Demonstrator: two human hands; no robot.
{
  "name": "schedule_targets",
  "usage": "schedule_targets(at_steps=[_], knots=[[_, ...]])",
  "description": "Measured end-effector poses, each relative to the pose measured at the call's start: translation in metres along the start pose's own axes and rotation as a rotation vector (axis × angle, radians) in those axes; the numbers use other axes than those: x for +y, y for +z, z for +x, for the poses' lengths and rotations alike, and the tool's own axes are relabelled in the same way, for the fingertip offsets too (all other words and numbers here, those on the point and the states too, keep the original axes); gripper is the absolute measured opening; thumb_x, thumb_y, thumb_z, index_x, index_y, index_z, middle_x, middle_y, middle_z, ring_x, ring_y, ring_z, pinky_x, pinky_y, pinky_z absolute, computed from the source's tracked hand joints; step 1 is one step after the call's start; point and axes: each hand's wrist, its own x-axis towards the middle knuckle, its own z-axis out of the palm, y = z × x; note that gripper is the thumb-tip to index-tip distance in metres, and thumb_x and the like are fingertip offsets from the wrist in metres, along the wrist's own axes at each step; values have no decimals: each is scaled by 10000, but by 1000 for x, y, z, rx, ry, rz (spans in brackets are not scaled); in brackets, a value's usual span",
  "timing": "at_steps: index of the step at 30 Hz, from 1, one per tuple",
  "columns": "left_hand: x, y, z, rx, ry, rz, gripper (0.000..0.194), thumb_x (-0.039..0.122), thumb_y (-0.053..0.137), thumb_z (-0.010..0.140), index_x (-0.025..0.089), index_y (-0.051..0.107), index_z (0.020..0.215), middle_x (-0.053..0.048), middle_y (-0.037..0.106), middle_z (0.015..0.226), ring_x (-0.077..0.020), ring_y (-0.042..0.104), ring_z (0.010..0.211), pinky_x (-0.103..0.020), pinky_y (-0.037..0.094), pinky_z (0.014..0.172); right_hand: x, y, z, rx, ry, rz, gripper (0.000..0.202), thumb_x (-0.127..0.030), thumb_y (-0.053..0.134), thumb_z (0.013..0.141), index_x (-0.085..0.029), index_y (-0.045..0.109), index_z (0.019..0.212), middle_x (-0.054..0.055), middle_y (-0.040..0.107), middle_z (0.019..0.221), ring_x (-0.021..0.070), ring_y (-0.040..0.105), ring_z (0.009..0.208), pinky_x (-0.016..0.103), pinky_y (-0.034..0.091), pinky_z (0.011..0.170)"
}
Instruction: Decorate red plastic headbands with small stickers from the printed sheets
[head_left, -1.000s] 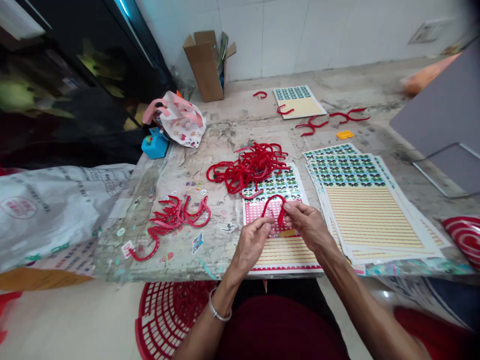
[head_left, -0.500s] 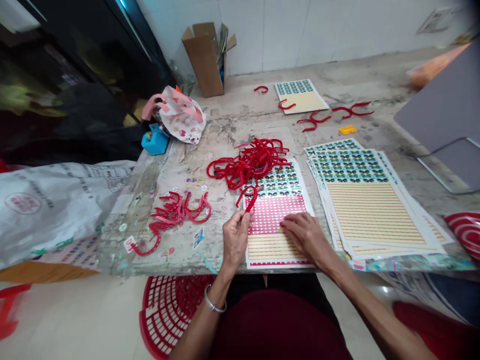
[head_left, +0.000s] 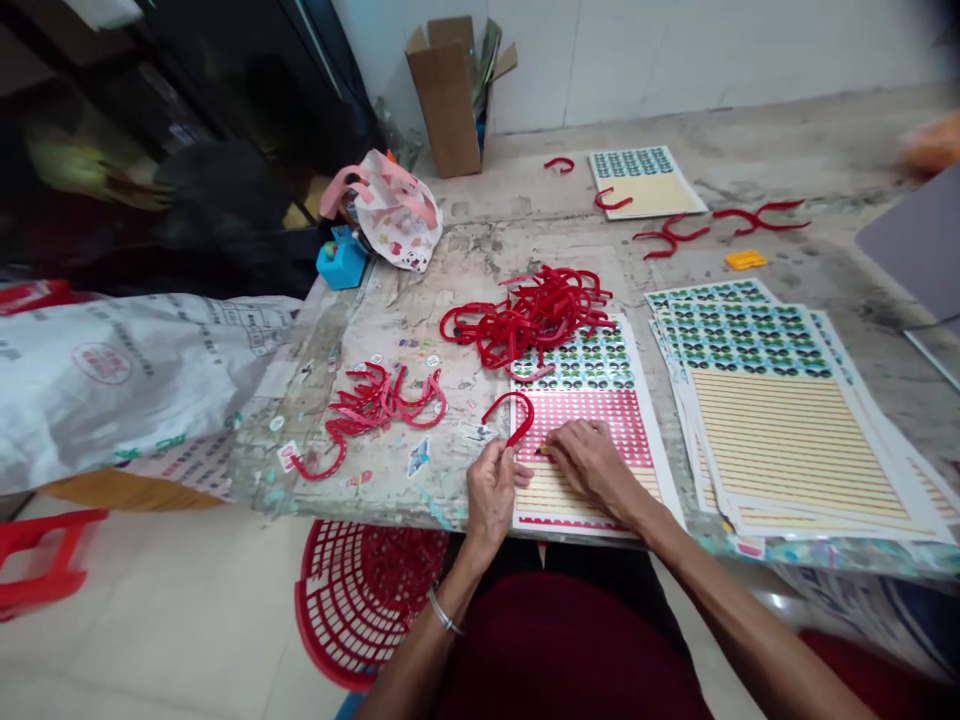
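My left hand (head_left: 491,490) is closed on the end of a red hook-shaped piece (head_left: 531,408), which curves up over the left edge of a sticker sheet (head_left: 592,480). That sheet lies at the table's front edge, with glasses-like prints at its top, pink rows below and cream rows nearest me. Over its pink and cream rows, my right hand (head_left: 592,460) pinches a small yellow-and-dark strip (head_left: 543,450), apparently a sticker, close to the red piece. A heap of red hook-shaped pieces (head_left: 540,310) covers the sheet's upper left corner. A smaller pile of red pieces (head_left: 386,395) lies left.
More sticker sheets (head_left: 795,430) are stacked at the right. Behind are another sheet (head_left: 645,185), several loose red pieces and a yellow object (head_left: 745,260). A cardboard box (head_left: 446,105), a white bag (head_left: 401,220) and a blue holder (head_left: 343,260) stand at the back left. Below sits a red basket (head_left: 337,600).
The view has shifted, so the table appears further right. My right hand has come closer to my left, and a small yellow-and-dark strip now shows at its fingertips. My left hand keeps its red piece.
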Motion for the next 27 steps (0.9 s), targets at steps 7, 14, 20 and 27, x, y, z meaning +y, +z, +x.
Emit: schedule_targets(at_steps=[7,14,20,27], knots=[[-3,0,1,-7,7,34,243,368,482,867,151,576,921,-25,656,704,-146,658,607,-223,540,530,-1,12,11,17,-82,-47,186,-250,422,913,-159,570,847,65,592,795,175,492,777,327,291,758],[-7,-1,2,-6,27,59,245,375,496,855,161,598,916,-5,644,670,-135,649,585,-222,543,550,-4,12,11,-21,-70,-33,192,-253,419,915,-161,553,815,65,572,790,182,473,781,318,305,730],[-7,0,4,-19,32,82,226,362,490,860,171,600,906,2,625,671,-126,628,565,-224,541,545,-7,16,14,28,-31,91,130,-276,512,855,-168,532,786,67,582,777,187,477,763,322,322,715],[-7,-1,2,-29,52,118,227,356,467,875,169,585,928,8,608,610,-141,634,575,-242,547,574,2,-19,16,197,343,713,176,-352,588,788,-189,539,745,-1,531,677,126,477,601,268,375,564]])
